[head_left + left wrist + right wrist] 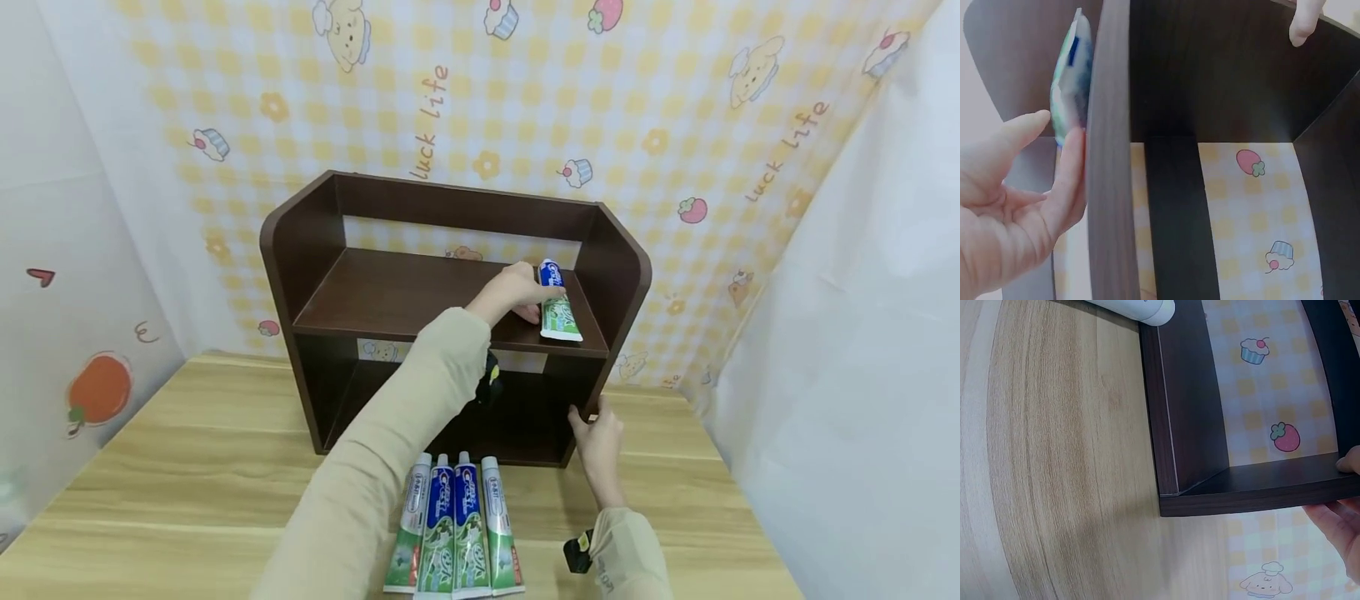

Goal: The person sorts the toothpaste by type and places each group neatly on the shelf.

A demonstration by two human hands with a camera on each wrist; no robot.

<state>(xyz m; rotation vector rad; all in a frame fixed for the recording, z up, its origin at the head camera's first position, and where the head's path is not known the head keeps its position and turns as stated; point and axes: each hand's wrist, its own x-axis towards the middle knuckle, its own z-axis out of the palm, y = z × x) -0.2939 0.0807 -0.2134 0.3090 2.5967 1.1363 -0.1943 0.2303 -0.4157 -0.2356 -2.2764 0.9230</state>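
Note:
My left hand (512, 292) pinches a blue, white and green toothpaste tube (561, 318) at the right end of the upper shelf (397, 287). In the left wrist view the tube (1072, 81) lies between the thumb and the fingers, close against the shelf board. My right hand (602, 446) grips the right side panel of the dark brown two-tier rack (300, 267), low down. The right wrist view has its thumb on the inner face and its fingers (1335, 528) outside. Several toothpaste tubes (468, 533) lie side by side before the rack.
The rack stands on a wood-grain table (187, 467). Behind it hangs a yellow checked cloth (487, 108) with cartoon prints. White sheeting (847, 317) closes off the right side, and more hangs at the left. In the right wrist view, a tube's white cap (1161, 312) is near the rack's front edge.

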